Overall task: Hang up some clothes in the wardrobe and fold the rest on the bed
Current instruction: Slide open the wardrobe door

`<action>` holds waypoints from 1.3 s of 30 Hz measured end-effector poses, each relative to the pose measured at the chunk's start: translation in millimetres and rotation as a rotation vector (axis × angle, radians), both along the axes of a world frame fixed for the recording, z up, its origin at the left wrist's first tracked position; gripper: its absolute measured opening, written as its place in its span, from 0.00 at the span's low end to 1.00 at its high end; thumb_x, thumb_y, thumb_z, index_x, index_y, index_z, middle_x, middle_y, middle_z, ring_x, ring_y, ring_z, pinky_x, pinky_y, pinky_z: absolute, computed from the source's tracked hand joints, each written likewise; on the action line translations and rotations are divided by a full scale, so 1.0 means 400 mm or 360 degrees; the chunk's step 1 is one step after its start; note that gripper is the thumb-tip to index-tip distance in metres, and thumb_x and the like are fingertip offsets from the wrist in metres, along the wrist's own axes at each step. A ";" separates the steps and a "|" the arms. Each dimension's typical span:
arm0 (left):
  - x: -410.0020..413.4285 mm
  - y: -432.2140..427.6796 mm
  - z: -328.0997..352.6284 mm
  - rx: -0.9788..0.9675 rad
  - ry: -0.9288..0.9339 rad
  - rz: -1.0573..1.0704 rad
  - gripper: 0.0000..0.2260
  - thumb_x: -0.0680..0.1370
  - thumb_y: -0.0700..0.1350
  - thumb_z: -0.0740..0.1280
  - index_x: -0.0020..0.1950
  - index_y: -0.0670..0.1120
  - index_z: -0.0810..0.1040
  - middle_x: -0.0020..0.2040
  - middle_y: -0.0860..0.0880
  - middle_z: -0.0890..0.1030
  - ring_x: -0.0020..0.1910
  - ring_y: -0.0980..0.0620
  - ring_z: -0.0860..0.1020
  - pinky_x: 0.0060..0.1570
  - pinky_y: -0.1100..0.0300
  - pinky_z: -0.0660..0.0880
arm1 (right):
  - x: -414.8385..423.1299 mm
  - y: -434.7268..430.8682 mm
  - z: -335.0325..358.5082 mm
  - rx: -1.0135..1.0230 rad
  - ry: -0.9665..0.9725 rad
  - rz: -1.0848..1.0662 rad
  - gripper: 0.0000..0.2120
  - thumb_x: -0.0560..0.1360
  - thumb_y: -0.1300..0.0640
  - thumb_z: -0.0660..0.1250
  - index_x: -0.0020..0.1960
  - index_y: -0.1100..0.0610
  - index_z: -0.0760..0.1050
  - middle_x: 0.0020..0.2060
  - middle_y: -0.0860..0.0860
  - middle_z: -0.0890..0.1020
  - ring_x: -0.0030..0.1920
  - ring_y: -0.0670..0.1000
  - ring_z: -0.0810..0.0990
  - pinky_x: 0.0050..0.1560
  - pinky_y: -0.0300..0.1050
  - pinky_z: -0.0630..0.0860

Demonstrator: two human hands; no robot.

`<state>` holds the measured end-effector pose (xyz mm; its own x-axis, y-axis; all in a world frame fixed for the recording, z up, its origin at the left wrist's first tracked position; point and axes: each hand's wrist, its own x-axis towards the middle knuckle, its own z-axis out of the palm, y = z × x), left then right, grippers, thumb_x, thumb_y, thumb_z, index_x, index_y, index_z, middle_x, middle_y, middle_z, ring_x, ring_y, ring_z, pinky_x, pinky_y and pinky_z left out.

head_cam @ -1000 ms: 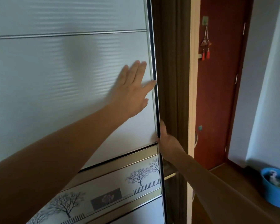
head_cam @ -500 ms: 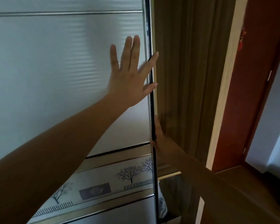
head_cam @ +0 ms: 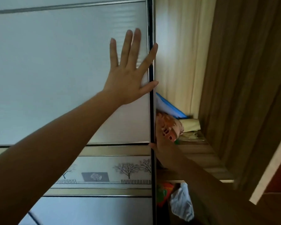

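The wardrobe's sliding door [head_cam: 55, 70] is frosted white with a dark metal edge [head_cam: 152, 111] and a band of tree pictures lower down. My left hand [head_cam: 128, 73] lies flat on the panel, fingers spread, index finger and thumb over the edge. My right hand [head_cam: 162, 146] grips the door's edge lower down, with its fingers hidden behind the door. The wardrobe stands partly open. On a wooden shelf [head_cam: 198, 153] inside lie folded cloths: a blue-and-white one [head_cam: 167, 106], a patterned orange one [head_cam: 169, 127] and a pale yellow one [head_cam: 190, 125].
Under the shelf sit a red-green item [head_cam: 162, 194] and a crumpled pale blue cloth [head_cam: 182, 203]. The wardrobe's brown wooden side panel [head_cam: 243, 78] rises at right, with a light strip of frame [head_cam: 272, 168] and a red-brown door [head_cam: 279, 177] beyond it.
The sliding door has moved left under both hands, and the gap has widened to show the shelf and cloths. My view has swung left and closer; the red door and blue bucket have left the frame.
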<state>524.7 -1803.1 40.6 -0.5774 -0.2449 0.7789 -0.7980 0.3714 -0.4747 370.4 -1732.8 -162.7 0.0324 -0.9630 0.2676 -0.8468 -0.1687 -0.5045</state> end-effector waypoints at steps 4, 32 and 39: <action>0.094 -0.011 -0.003 0.0021 0.0017 0.0093 0.39 0.79 0.71 0.46 0.82 0.48 0.45 0.80 0.32 0.47 0.79 0.33 0.45 0.72 0.29 0.46 | 0.085 -0.024 0.009 -0.0143 0.0126 0.0127 0.41 0.84 0.47 0.57 0.77 0.48 0.24 0.78 0.56 0.62 0.72 0.54 0.69 0.74 0.46 0.62; 0.535 -0.082 -0.015 0.0302 0.0261 0.0236 0.40 0.81 0.62 0.60 0.81 0.38 0.47 0.79 0.31 0.45 0.79 0.33 0.43 0.74 0.31 0.47 | 0.503 -0.213 -0.031 -0.0606 0.0411 0.0420 0.41 0.81 0.40 0.57 0.81 0.61 0.44 0.30 0.51 0.78 0.24 0.49 0.74 0.23 0.44 0.74; 0.550 -0.099 -0.017 0.0282 0.0278 0.0237 0.40 0.80 0.61 0.60 0.80 0.36 0.49 0.79 0.30 0.47 0.79 0.31 0.44 0.73 0.30 0.48 | 0.503 -0.241 -0.045 -0.0808 0.0375 0.0479 0.37 0.82 0.39 0.50 0.82 0.59 0.45 0.27 0.48 0.76 0.23 0.49 0.74 0.22 0.41 0.69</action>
<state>744.8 -1842.8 33.7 -0.3855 -0.4579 0.8011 -0.9139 0.3088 -0.2633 571.7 -1829.4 -180.7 0.3960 -0.6572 0.6413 -0.8035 -0.5861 -0.1045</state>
